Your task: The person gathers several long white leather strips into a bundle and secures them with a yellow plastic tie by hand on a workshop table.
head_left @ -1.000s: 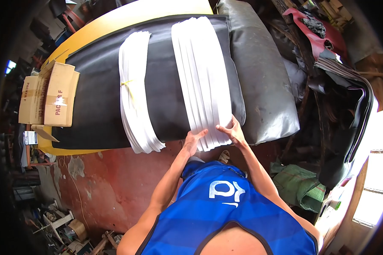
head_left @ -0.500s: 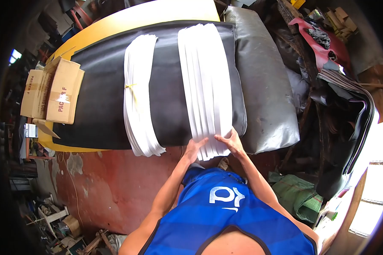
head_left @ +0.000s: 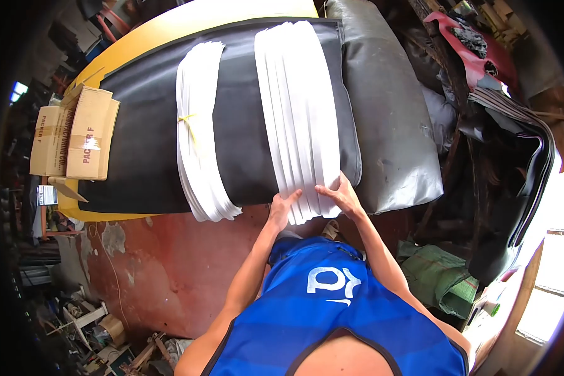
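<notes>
A loose stack of long white strips (head_left: 299, 113) lies across the black sheet (head_left: 241, 119), its near end hanging a little past the sheet's edge. My left hand (head_left: 284, 208) grips the left side of that near end, thumb on top. On the opposite side my right hand (head_left: 343, 196) holds the stack the same way, with its thumb over the strips. The fingers of both hands are partly hidden at the sides and below. To the left rests a second bundle of white strips (head_left: 197, 138), bound at its middle by a yellow tie (head_left: 187, 118).
Cardboard boxes (head_left: 93, 135) stand at the left end of the yellow-edged table (head_left: 257, 10). A thick dark padded roll (head_left: 388, 113) lies right of the black sheet. A green sack (head_left: 435, 279) sits on the right. Below is a worn red floor (head_left: 163, 269).
The view has shifted slightly, so the table and strips appear higher. Both hands keep their hold at the near end of the loose stack, which looks slightly more fanned.
</notes>
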The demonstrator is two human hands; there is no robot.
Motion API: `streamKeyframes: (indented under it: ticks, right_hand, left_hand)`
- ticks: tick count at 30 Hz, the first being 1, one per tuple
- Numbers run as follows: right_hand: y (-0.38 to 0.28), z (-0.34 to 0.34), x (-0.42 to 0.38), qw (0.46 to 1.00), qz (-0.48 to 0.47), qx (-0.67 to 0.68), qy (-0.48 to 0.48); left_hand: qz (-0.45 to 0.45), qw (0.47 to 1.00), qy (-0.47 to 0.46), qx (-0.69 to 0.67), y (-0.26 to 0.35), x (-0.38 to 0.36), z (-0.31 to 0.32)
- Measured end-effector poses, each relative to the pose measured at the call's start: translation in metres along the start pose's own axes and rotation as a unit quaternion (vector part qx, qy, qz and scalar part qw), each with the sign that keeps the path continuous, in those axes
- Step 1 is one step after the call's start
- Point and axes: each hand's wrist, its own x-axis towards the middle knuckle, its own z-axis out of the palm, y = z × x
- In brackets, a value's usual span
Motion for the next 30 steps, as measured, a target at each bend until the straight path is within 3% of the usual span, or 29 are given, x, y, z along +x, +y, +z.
streamKeyframes:
  ticks: [11,22,30]
  right_hand:
    - [-0.002,0.0,0.0,0.995,0.009,0.086,-0.041]
    - [0.004,0.002,0.004,0.995,0.035,0.077,-0.044]
    - [0.009,0.003,0.006,0.995,0.01,0.091,-0.045]
  left_hand:
    - [-0.021,0.998,-0.035,-0.05,0.011,-0.007,0.007]
    - [-0.064,0.995,-0.074,0.028,0.009,0.002,-0.013]
    - [-0.033,0.996,-0.072,-0.043,0.013,-0.004,-0.001]
